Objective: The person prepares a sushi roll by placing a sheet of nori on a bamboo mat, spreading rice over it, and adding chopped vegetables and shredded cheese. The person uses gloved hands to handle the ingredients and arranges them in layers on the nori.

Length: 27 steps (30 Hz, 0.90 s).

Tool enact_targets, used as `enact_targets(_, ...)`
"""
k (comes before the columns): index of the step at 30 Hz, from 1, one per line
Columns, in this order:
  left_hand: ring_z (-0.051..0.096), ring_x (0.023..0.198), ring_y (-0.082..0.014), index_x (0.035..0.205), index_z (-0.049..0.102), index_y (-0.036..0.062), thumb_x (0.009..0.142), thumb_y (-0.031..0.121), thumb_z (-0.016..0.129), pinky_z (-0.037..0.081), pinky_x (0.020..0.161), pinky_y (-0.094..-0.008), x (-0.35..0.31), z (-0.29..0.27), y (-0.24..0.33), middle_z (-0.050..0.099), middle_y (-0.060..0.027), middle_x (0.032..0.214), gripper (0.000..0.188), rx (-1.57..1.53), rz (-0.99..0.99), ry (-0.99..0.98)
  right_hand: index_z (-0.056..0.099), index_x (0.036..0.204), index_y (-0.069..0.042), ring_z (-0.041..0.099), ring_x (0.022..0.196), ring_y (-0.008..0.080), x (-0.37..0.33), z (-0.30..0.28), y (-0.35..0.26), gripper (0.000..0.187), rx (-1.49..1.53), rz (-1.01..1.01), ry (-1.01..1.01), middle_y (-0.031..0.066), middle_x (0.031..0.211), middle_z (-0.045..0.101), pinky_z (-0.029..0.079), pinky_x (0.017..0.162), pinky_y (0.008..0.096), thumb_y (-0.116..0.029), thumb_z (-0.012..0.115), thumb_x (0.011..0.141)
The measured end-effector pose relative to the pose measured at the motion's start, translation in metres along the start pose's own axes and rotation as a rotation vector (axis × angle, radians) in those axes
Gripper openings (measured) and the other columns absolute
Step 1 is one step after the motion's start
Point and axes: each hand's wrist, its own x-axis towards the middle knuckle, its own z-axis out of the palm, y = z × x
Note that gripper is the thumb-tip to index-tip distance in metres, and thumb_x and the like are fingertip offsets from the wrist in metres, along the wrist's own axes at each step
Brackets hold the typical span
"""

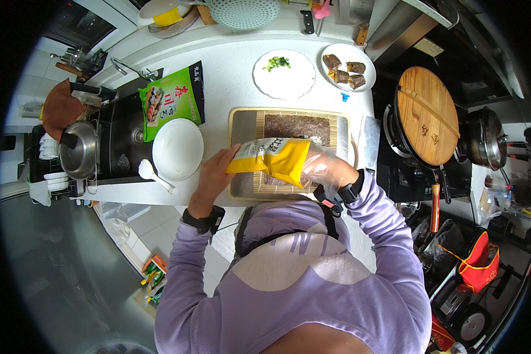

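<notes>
My left hand (214, 176) is closed on the left end of a yellow and white plastic bag (271, 160). At the bag's other end is my right hand (325, 167) in a clear plastic glove; its fingers are hidden by the bag, and I cannot tell whether they are inside it. Below the bag lies a dark nori sheet (295, 125) on a bamboo rolling mat (343, 127). A little white rice (316, 140) shows on the nori. The mat rests on a cutting board (246, 127) with a pale rim.
Left stand a white bowl (177, 150), white spoon (154, 176) and green nori packet (172, 100) beside the sink (124, 150). Behind are a plate with chopped greens (284, 82) and a plate of cut rolls (348, 79). A wood-lidded wok (428, 115) sits right.
</notes>
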Motion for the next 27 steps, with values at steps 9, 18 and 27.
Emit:
enact_targets(9,0.064,0.081,-0.0232,0.127,0.053,0.0125,0.064,0.002,0.067,0.052,0.061,-0.0336,0.001,0.003,0.006,0.060,-0.0049,0.100,0.065,0.126,0.068,0.016,0.059,0.112,0.000,0.062,0.078,0.0106,-0.008,0.010,-0.004,0.031,0.638,0.161,0.229,0.0058,0.096,0.066,0.051,0.067,0.0247,-0.023,0.058,0.091)
enact_targets(18,0.064,0.078,-0.0265,0.121,0.057,0.0063,0.065,0.000,0.066,0.053,0.062,-0.0337,0.005,-0.004,0.013,0.061,-0.0099,0.099,0.058,0.168,0.133,0.046,0.056,0.119,0.000,0.061,0.090,0.0112,-0.017,0.010,0.032,0.032,0.732,0.028,0.111,0.0068,0.108,0.063,0.050,0.078,0.0247,-0.020,0.053,0.094)
enact_targets(27,0.063,0.082,-0.0259,0.129,0.052,0.0106,0.063,0.006,0.071,0.052,0.064,-0.0352,0.004,-0.006,0.008,0.061,-0.0086,0.097,0.068,0.051,0.047,0.034,0.053,0.124,0.000,0.059,0.098,0.0122,-0.021,0.013,0.060,0.034,0.879,-0.060,0.027,0.0072,0.116,0.061,0.048,0.085,0.0251,-0.018,0.050,0.096)
